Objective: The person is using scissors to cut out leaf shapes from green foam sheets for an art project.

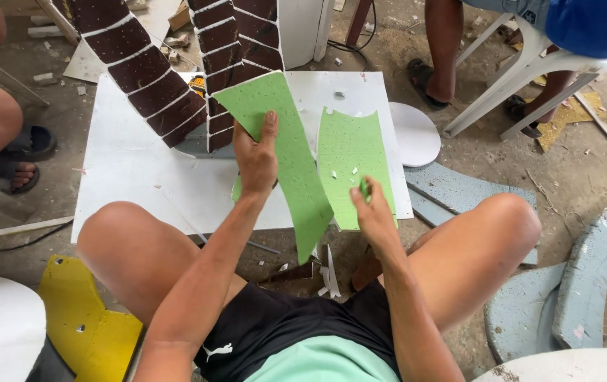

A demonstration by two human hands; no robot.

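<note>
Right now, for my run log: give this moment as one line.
left hand: holds green foam strip upright | right hand: pinches small green tool | second green piece: flat on white board

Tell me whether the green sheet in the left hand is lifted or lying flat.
Lifted: the left hand grips the green sheet, tilted above the white board.

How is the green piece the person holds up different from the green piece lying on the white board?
The held green piece is lifted and tilted, gripped by the left hand; the flat green piece lies on the white board. The held piece is longer and tapers to a point at the bottom; the flat one is shorter, with scalloped notches along its top edge. The right hand rests at the flat one's lower part. Both are light green, speckled sheets.
</note>
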